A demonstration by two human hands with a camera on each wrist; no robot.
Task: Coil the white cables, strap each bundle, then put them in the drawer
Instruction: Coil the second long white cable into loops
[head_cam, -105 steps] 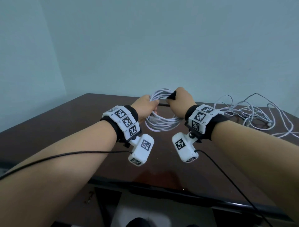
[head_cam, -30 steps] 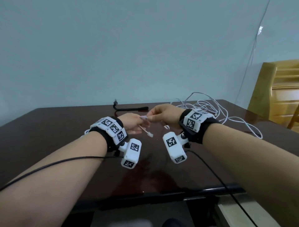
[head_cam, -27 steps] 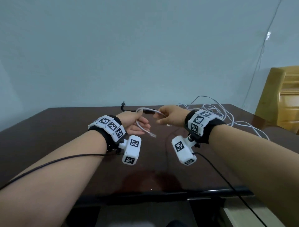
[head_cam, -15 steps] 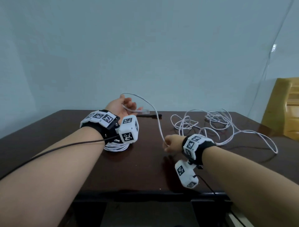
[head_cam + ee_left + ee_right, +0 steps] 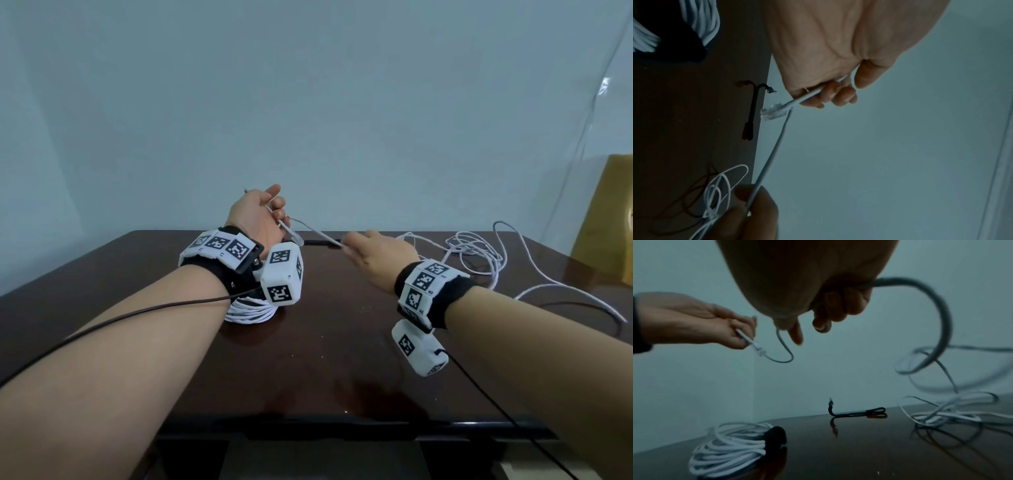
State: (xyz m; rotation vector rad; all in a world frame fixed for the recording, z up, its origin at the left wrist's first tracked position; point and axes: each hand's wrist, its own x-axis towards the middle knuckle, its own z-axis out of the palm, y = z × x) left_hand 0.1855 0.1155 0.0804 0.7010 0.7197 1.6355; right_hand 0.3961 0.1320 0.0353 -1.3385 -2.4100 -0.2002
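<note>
My left hand [image 5: 265, 214] is raised above the table's far left and grips the plug end of a loose white cable [image 5: 774, 112], its clear plug sticking out below the fingers. My right hand [image 5: 368, 251] pinches the same cable [image 5: 320, 236] a short way along, level with the left hand. The rest of the cable [image 5: 479, 253] lies in a loose tangle at the far right of the table. A coiled white bundle [image 5: 729, 452] wrapped with a black strap [image 5: 775, 435] lies on the table under my left wrist. A second black strap [image 5: 857, 413] lies near the far edge.
The dark brown table [image 5: 325, 359] runs up to a pale blue wall. A yellow wooden piece of furniture [image 5: 606, 219] stands at the far right. Thin black leads run from both wrist cameras toward me over the near edge.
The strapped bundle was set down at the left. Both hands took up the second cable's plug end; my right hand, drawn down and back half a second ago, has risen close to the left.
</note>
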